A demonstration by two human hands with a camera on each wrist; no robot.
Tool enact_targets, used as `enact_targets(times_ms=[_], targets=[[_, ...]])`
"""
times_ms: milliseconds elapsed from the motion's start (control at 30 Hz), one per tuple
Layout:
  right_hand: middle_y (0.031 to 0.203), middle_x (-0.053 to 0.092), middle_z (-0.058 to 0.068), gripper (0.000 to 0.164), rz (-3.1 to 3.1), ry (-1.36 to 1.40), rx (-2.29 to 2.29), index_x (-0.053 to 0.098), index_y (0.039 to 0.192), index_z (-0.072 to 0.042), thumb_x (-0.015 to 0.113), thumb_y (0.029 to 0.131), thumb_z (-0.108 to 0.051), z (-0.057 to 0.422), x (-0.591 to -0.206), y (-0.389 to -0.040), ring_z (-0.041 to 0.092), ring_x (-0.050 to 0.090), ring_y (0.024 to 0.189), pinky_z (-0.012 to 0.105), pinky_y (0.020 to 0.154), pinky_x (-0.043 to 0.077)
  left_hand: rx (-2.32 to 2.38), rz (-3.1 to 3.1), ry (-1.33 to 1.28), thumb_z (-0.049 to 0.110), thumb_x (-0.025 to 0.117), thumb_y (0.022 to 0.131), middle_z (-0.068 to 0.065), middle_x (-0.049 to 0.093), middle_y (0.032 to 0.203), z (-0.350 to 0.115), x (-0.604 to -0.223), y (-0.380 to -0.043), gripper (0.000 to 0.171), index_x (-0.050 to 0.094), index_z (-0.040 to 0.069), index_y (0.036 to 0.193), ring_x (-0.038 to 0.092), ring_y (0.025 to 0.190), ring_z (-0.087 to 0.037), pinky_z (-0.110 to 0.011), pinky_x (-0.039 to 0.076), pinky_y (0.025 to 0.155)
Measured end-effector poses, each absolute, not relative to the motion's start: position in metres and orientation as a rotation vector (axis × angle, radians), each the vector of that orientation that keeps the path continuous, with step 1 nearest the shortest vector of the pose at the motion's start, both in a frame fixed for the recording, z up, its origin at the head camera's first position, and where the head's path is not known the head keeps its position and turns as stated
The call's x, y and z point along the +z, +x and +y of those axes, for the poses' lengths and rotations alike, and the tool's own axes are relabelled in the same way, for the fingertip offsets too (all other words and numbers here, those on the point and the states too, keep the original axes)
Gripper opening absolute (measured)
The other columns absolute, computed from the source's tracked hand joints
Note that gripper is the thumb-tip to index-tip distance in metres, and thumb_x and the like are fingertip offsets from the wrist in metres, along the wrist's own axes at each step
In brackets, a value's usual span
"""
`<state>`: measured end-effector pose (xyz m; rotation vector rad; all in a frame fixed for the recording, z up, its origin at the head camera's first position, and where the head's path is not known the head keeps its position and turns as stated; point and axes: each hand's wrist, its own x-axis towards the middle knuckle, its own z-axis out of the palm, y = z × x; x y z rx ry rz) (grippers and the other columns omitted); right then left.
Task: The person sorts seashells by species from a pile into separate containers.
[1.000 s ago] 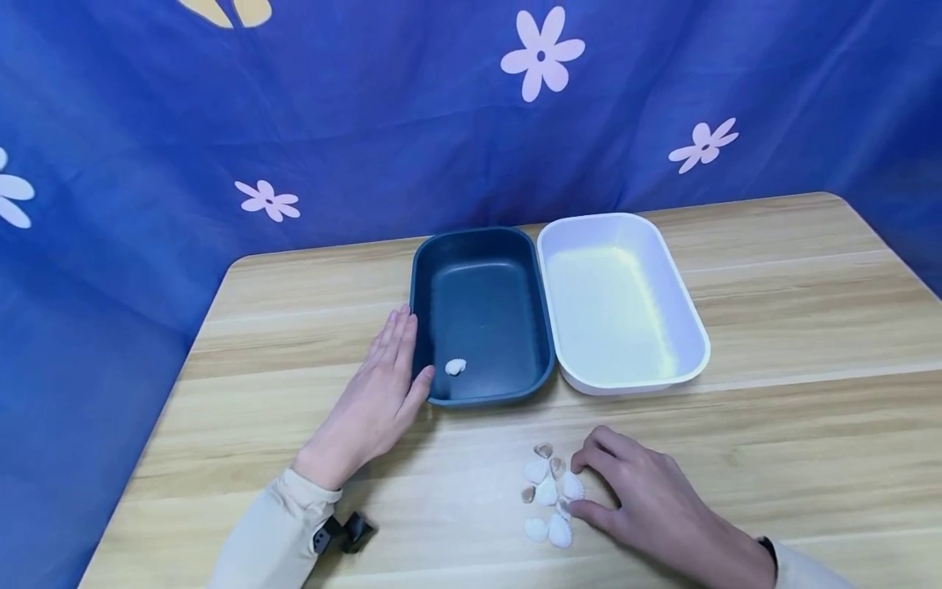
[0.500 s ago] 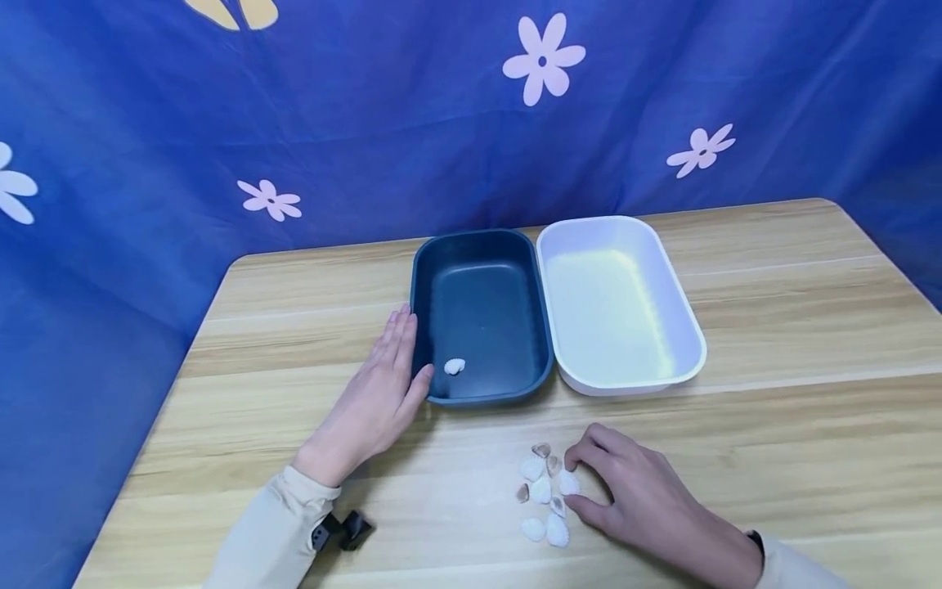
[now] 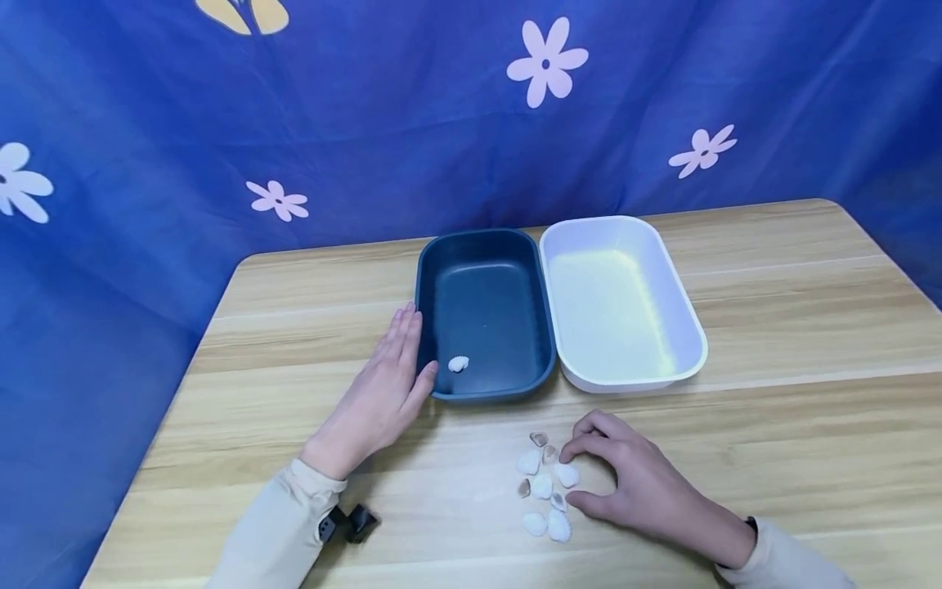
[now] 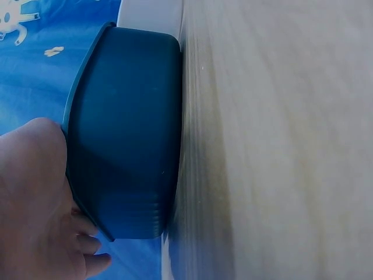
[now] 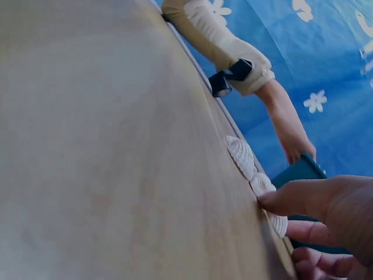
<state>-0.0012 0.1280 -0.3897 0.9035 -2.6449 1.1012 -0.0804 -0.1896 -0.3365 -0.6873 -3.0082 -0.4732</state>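
My left hand (image 3: 375, 393) lies with straight fingers along the left side of a dark blue tray (image 3: 482, 311), its thumb over the near rim. A small white seashell (image 3: 458, 364) is inside that tray. My right hand (image 3: 640, 478) is low over a cluster of shells on the table, index finger and thumb bent and apart. A white seashell (image 3: 567, 474) is in the gap between their tips, and a small brown-and-white shell (image 3: 558, 501) is right by the thumb. In the right wrist view, the thumb overlaps the white ribbed shells (image 5: 240, 156).
Beside the blue tray stands a white tray (image 3: 625, 319), side against side. Several more white and brown shells (image 3: 541, 487) lie on the wooden table (image 3: 809, 442). A blue flowered cloth (image 3: 412, 123) hangs behind the table's far edge.
My right hand has shifted slightly left and farther over the shells, its fingertips parting a little since half a second ago. The left hand stays at the blue tray.
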Motion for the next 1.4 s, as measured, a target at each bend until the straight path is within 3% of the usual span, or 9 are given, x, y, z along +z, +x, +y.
enact_targets(times_ms=[233,433,633,867,1000,1133,1400], targets=[[0.101,0.054,-0.011,0.032,-2.437,0.971,1.207,0.069,0.091,-0.026,0.087,0.064,-0.022,0.129,-0.405,-0.004,0.01,0.049,0.094,0.022,0.083,0.04,-0.484,-2.986,-0.687,0.035,0.032,0.105,-0.021,0.006,0.16,-0.188,-0.337,-0.08,0.066,0.011,-0.007,0.151,0.006,0.147,-0.033,-0.052,0.018,0.116],[0.108,0.057,-0.007,0.032,-2.403,1.033,1.229,0.068,0.092,-0.027,0.085,0.065,-0.017,0.128,-0.408,-0.005,0.015,0.047,0.102,0.027,0.089,0.037,-0.488,-2.987,-0.683,0.035,0.032,0.105,-0.021,0.006,0.16,-0.188,-0.338,-0.08,0.066,0.011,-0.007,0.151,0.007,0.147,-0.034,-0.052,0.019,0.115],[0.112,0.057,-0.006,0.032,-2.451,1.05,1.363,0.068,0.093,-0.027,0.084,0.069,-0.013,0.129,-0.403,-0.004,0.012,0.046,0.108,0.023,0.095,0.035,-0.488,-2.997,-0.684,0.035,0.032,0.105,-0.021,0.006,0.16,-0.187,-0.34,-0.081,0.066,0.011,-0.007,0.152,0.007,0.147,-0.034,-0.051,0.018,0.116],[0.112,0.059,-0.002,0.033,-2.323,1.172,1.436,0.066,0.099,-0.021,0.081,0.072,-0.008,0.115,-0.376,-0.007,0.013,0.05,0.106,0.022,0.093,0.04,-0.494,-3.014,-0.674,0.037,0.031,0.105,-0.019,0.004,0.16,-0.187,-0.34,-0.08,0.067,0.009,-0.006,0.152,0.002,0.147,-0.029,-0.05,0.017,0.116],[0.111,0.059,-0.002,0.03,-2.269,1.228,1.387,0.067,0.098,-0.018,0.08,0.073,-0.008,0.099,-0.348,-0.02,0.014,0.053,0.104,0.027,0.095,0.043,-0.494,-3.004,-0.68,0.037,0.031,0.105,-0.019,0.003,0.16,-0.189,-0.338,-0.08,0.067,0.009,-0.006,0.152,0.003,0.147,-0.03,-0.051,0.017,0.116],[0.115,0.058,0.0,0.025,-2.321,1.157,1.4,0.068,0.096,-0.014,0.079,0.074,-0.008,0.085,-0.323,-0.042,0.017,0.054,0.108,0.035,0.099,0.044,-0.498,-2.986,-0.693,0.035,0.032,0.105,-0.021,0.005,0.16,-0.189,-0.338,-0.081,0.066,0.01,-0.007,0.151,0.006,0.147,-0.033,-0.052,0.018,0.116],[0.114,0.059,0.005,0.016,-2.645,0.816,1.463,0.071,0.092,-0.008,0.077,0.078,-0.01,0.056,-0.31,-0.085,0.023,0.056,0.108,0.039,0.089,0.05,-0.515,-2.984,-0.696,0.036,0.033,0.105,-0.02,0.005,0.16,-0.19,-0.338,-0.082,0.067,0.01,-0.006,0.152,0.006,0.147,-0.033,-0.051,0.018,0.116]])
